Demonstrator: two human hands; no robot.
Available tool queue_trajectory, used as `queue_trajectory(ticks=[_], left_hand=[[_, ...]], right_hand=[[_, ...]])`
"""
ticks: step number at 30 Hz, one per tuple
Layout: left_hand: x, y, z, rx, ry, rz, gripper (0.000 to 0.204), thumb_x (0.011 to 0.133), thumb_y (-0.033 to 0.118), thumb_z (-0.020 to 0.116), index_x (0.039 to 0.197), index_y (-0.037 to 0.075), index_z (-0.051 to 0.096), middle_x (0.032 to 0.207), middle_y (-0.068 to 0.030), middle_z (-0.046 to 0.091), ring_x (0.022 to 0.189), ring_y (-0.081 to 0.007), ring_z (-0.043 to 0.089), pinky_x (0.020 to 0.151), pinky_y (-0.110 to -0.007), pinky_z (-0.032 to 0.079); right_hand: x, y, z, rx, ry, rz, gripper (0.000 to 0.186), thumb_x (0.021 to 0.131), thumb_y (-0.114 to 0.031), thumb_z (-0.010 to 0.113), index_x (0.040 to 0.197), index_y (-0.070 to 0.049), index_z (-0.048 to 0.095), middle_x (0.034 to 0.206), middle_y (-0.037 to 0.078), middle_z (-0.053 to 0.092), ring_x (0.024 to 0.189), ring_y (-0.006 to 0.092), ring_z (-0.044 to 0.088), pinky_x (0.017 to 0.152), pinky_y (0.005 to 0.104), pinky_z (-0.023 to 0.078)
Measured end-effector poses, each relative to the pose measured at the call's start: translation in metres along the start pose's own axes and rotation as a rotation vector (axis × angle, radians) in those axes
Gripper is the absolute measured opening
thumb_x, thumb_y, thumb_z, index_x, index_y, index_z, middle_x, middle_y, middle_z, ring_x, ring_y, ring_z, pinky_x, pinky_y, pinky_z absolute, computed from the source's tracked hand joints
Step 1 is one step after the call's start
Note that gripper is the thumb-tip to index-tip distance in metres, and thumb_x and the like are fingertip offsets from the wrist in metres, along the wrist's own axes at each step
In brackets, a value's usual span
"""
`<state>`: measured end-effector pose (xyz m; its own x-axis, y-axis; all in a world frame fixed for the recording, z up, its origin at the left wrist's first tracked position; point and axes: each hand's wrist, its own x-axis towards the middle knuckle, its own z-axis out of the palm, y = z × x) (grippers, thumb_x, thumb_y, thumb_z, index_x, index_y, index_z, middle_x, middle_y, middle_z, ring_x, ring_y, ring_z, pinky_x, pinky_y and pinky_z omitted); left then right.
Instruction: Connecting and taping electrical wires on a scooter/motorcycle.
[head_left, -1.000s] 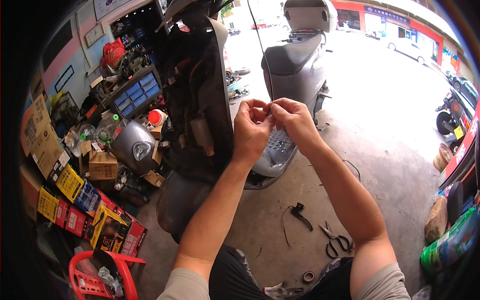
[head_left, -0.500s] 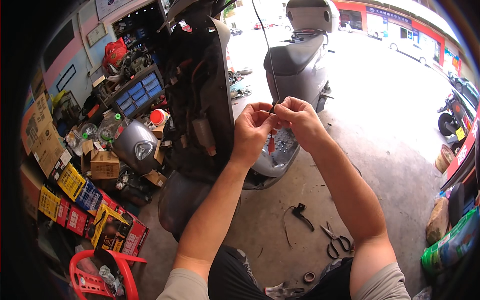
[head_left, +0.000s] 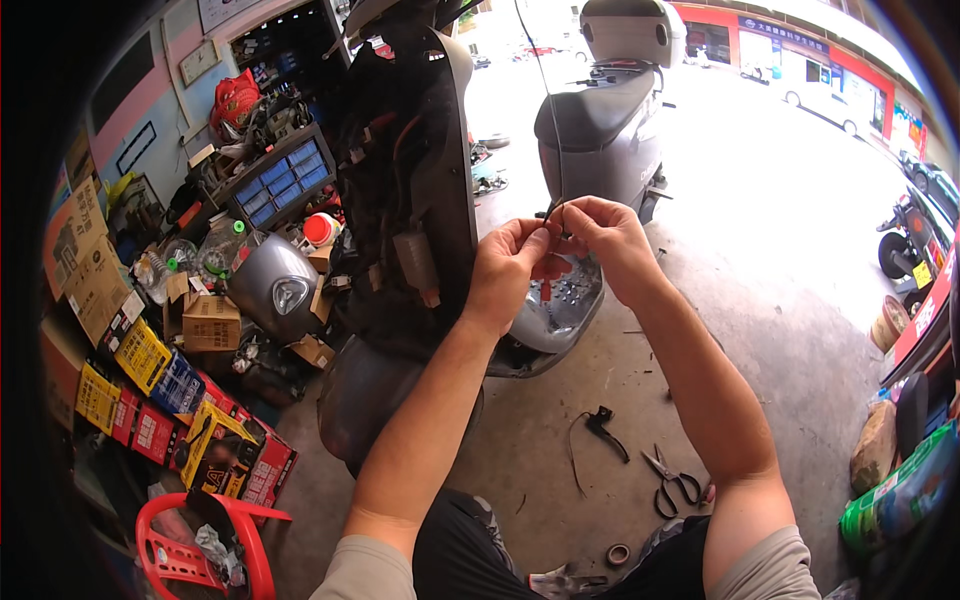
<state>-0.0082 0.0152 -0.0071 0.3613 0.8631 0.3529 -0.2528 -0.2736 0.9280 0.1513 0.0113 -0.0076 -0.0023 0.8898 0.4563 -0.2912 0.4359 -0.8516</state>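
A thin black cable [head_left: 553, 120] runs down from the top of the view to my fingers. My left hand [head_left: 503, 268] pinches its lower part between thumb and forefinger. Close by on the right, my right hand [head_left: 615, 243] grips the same cable with its fingertips. The cable's very end is hidden among the fingers. Just below my left fingers a small red connector [head_left: 545, 291] shows. Behind and to the left stands a scooter front [head_left: 452, 150] with its inside exposed and wires showing. Under my hands is its grey footboard [head_left: 548, 335], with several small screws on it.
On the floor lie scissors [head_left: 671, 483], a black brake lever [head_left: 606, 434] and a tape roll [head_left: 618, 554]. Boxes [head_left: 145, 357] and a red plastic chair [head_left: 262, 560] crowd the left. Another scooter [head_left: 590, 130] stands ahead; a green bag [head_left: 895, 490] sits right.
My fingertips have drawn slightly apart, the right ones shifting a little up and right along the cable. The whole view has moved slightly.
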Motion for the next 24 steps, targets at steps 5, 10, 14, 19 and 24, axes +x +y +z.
queue_trajectory(ticks=[5,10,14,19,24], left_hand=[[-0.002,-0.002,-0.002,-0.005,-0.011,-0.037,0.018,0.103,0.017,0.05,0.107,0.001,0.059,0.09,-0.01,0.072,0.069,-0.0129,0.069,0.05,-0.025,0.05],[-0.002,-0.003,-0.001,0.013,0.01,-0.035,0.018,0.102,0.018,0.053,0.105,0.002,0.059,0.087,-0.0088,0.071,0.066,-0.012,0.067,0.049,-0.024,0.049],[-0.003,-0.004,0.001,0.01,-0.009,-0.006,0.016,0.101,0.017,0.056,0.101,0.003,0.061,0.083,-0.0055,0.069,0.062,-0.0088,0.062,0.047,-0.022,0.045],[-0.003,-0.002,-0.003,0.067,-0.024,-0.026,0.015,0.101,0.016,0.055,0.1,0.004,0.064,0.081,-0.0026,0.066,0.063,-0.0047,0.055,0.052,-0.019,0.041],[-0.004,-0.001,-0.004,0.021,-0.114,-0.015,0.018,0.101,0.015,0.054,0.104,0.002,0.066,0.081,-0.0017,0.066,0.066,-0.0038,0.054,0.059,-0.018,0.041]], right_hand=[[0.001,0.0,-0.003,-0.13,-0.057,0.019,0.018,0.098,-0.017,0.06,0.093,-0.001,0.065,0.078,0.0,0.061,0.065,0.0049,0.051,0.063,0.021,0.048],[-0.002,-0.003,-0.001,-0.156,-0.066,0.0,0.019,0.099,-0.017,0.057,0.092,-0.001,0.064,0.075,-0.002,0.057,0.066,0.0046,0.05,0.063,0.0213,0.046],[-0.006,-0.003,0.004,-0.047,0.029,-0.022,0.019,0.1,-0.017,0.056,0.094,-0.001,0.065,0.077,-0.001,0.059,0.067,0.0052,0.051,0.062,0.0212,0.044],[-0.006,-0.012,0.0,-0.084,-0.15,-0.021,0.018,0.098,-0.017,0.058,0.096,-0.001,0.066,0.079,-0.001,0.062,0.067,0.0053,0.051,0.062,0.0211,0.043],[0.002,-0.005,-0.01,-0.123,-0.128,-0.024,0.015,0.094,-0.016,0.064,0.093,-0.001,0.068,0.074,-0.001,0.063,0.062,0.0047,0.05,0.056,0.0207,0.039]])
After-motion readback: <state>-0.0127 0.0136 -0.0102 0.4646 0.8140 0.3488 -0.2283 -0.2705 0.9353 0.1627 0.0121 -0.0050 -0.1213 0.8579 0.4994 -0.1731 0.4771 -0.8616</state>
